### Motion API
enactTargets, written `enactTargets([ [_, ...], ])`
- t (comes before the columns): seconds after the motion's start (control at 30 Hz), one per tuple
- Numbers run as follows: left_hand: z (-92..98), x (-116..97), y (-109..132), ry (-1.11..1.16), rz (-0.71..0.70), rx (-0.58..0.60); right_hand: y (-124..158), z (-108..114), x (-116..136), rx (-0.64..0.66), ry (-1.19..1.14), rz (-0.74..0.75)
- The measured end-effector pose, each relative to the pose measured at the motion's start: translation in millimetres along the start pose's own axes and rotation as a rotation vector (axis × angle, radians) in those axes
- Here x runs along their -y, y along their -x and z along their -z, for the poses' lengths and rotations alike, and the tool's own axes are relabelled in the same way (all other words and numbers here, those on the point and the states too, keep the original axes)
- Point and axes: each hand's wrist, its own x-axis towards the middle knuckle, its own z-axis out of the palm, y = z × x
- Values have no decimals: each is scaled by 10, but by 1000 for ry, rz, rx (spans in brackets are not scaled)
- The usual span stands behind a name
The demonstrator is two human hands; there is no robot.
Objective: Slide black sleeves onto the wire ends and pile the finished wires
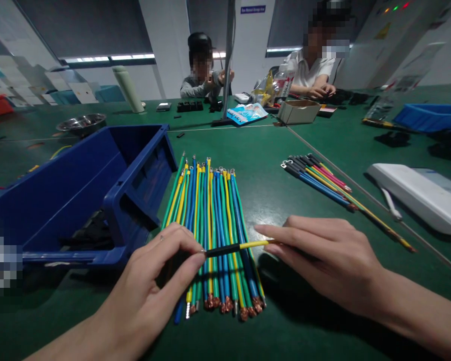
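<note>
My left hand and my right hand hold one short yellow wire between them, level above the table. A black sleeve covers the wire's left part, and my left fingertips pinch its left end. My right fingers pinch the yellow right end. Directly below the wire lies a row of several blue, green and yellow wires with ring terminals at the far ends and bare copper at the near ends.
A blue plastic bin stands at the left with dark parts inside. A second bundle of wires with black sleeves lies to the right, beside a white device. Two other people sit at the far side of the green table.
</note>
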Motion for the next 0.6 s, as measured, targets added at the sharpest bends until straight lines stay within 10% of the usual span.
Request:
enactTargets([
  [0.6, -95, 127, 34, -745, -93, 219, -37, 40, -258, 30, -84, -388],
])
